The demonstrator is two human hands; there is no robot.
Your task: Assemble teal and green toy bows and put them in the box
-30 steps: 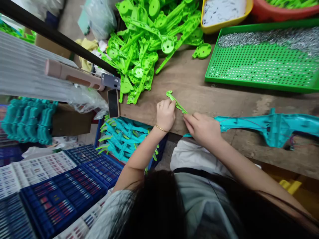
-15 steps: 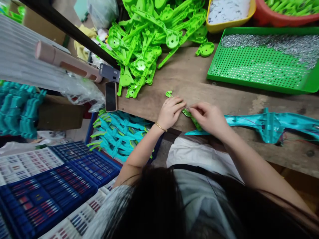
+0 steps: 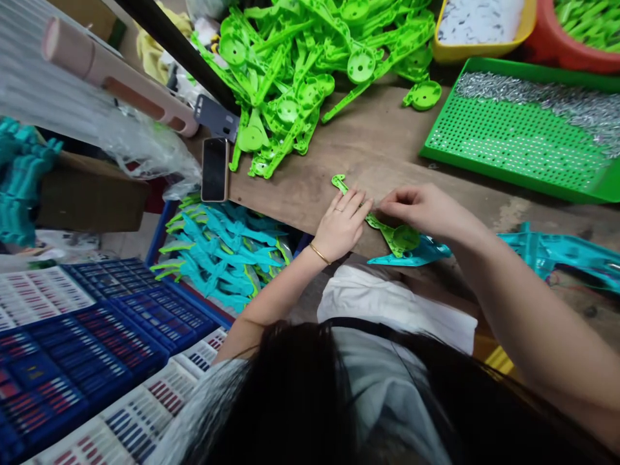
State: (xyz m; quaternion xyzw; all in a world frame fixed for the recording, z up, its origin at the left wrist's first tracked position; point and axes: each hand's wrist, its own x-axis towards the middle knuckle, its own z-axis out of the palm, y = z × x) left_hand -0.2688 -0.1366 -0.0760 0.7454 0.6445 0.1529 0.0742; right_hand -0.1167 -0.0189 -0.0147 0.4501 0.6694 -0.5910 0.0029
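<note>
My left hand (image 3: 340, 224) lies over a long bright green plastic part (image 3: 403, 239), its fingers holding the middle of the part down on the bench. One hooked end sticks out beyond my fingertips and the round end shows to the right. My right hand (image 3: 421, 210) is closed in a pinch just right of my left fingertips, above the green part. Whatever is between its fingertips is too small to make out. Under the round green end lies a turquoise plastic piece (image 3: 411, 255), which runs on behind my right forearm to a wider section.
A heap of green parts (image 3: 290, 84) covers the back of the wooden bench (image 3: 368, 148). At right stands a green perforated tray (image 3: 513, 139) of small metal pieces, with a yellow tub (image 3: 479, 48) behind. A phone (image 3: 214, 169) lies left, above a crate of turquoise parts (image 3: 223, 252).
My right hand has moved right, slightly away from my left fingers, uncovering the round end of the green part. My left hand still holds the part. The camera view has shifted.
</note>
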